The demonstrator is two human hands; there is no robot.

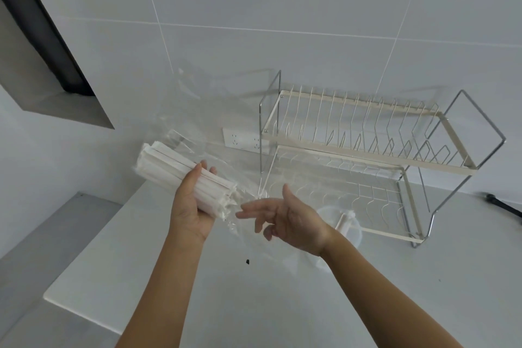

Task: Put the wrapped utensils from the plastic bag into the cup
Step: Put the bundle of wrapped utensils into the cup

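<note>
My left hand [189, 206] grips a bundle of white paper-wrapped utensils [169, 167] inside a clear plastic bag [203, 121], held up above the counter. The bag's open end hangs toward my right hand [288, 220], which is open with relaxed fingers just right of the bundle's lower end, touching nothing that I can make out. A clear plastic cup [354, 230] stands on the counter behind my right wrist, partly hidden by it. One wrapped utensil [343, 220] leans inside the cup.
A two-tier wire dish rack [367, 150] stands on the white counter [254, 291] at the right, against the tiled wall. A wall socket [243, 140] sits behind the bag. A black cable end [502, 205] lies far right. A small dark speck [247, 262] lies on the counter.
</note>
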